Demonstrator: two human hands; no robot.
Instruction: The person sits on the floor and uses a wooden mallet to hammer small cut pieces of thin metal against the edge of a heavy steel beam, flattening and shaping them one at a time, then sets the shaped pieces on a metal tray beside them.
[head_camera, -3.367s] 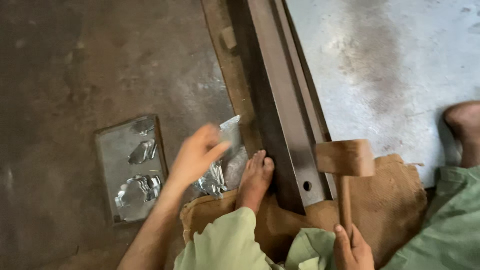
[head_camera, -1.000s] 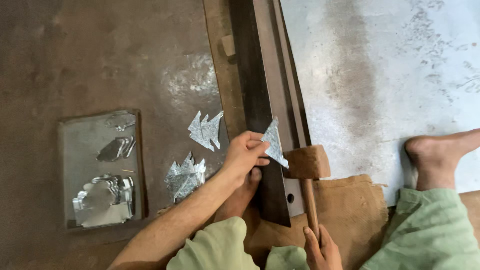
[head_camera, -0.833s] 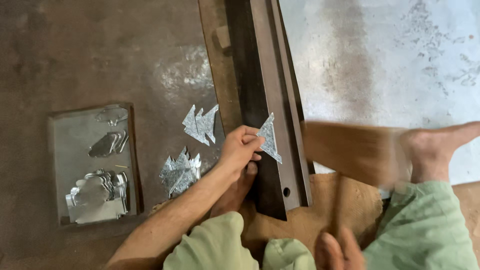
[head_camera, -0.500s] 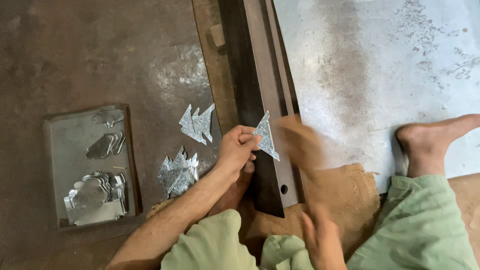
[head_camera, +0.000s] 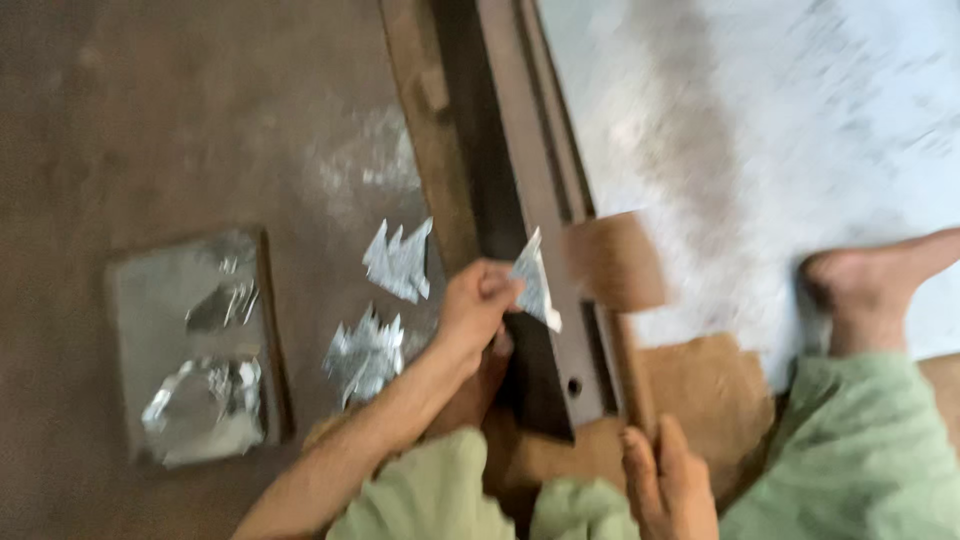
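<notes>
A: What is being worked on?

B: A long steel angle beam (head_camera: 520, 200) is laid along the floor (head_camera: 150, 120), and a small triangular piece of sheet metal (head_camera: 535, 290) is held against its upper edge. The hammering of that piece over the edge appears to be the step in hand, though much of the view is smeared by motion.

A: How are the hands placed?

B: The piece is pinched by the left hand (head_camera: 475, 310), fingers closed on its near side. The handle of a wooden mallet (head_camera: 612, 262) is gripped by the right hand (head_camera: 668, 490) low in the view, with the mallet head blurred just beside the piece.

A: What would the next move call for?

B: By judgement, the piece would have to be kept flat on the edge and the left fingers kept out from under the mallet head, since they lie very near it.

A: What else is around?

B: A large grey metal sheet (head_camera: 800, 120) is spread to the right, with a bare foot (head_camera: 870, 285) resting on it. Burlap sacking (head_camera: 710, 400) is spread under the beam's near end. A shallow tray (head_camera: 195, 340) holding shiny scraps is set to the left, and two small heaps of cut metal pieces (head_camera: 398, 262) are left between tray and beam.
</notes>
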